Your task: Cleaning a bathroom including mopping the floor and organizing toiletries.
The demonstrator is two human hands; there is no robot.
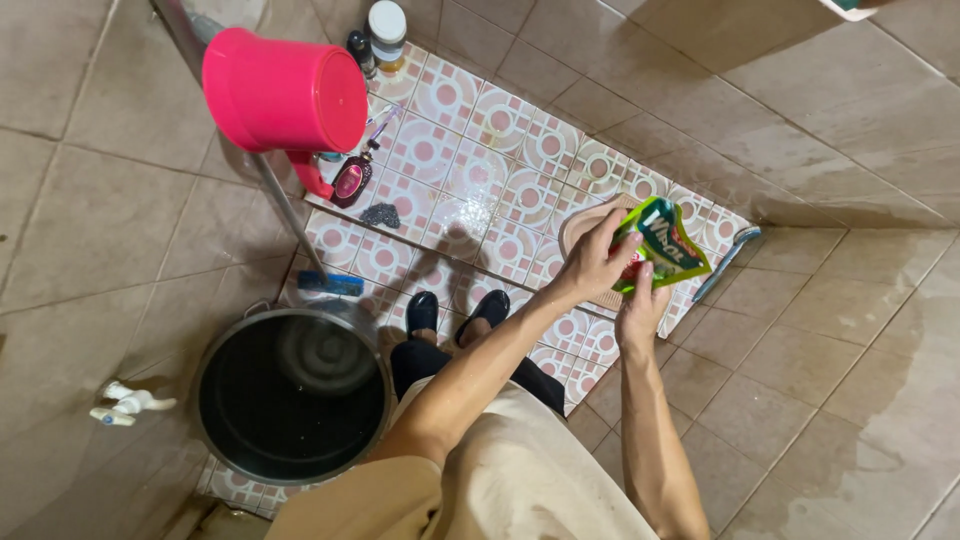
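Both my hands hold a green plastic pouch point(662, 243) over a patterned tile ledge point(470, 170). My left hand point(595, 262) grips the pouch's left edge from above. Pinching its lower edge from below is my right hand point(640, 308). Under the pouch, a pale pink oval dish point(583, 224) rests on the ledge, mostly hidden by my hands. My feet in black sandals point(455, 310) stand on the tiles below.
A black bucket point(290, 395) of water stands at the lower left beside a white tap point(125, 405). A pink dipper point(285, 92) hangs above it. Small bottles point(385, 35) sit at the ledge's far end. A grey brush point(730, 262) lies right of the pouch. The floor is wet.
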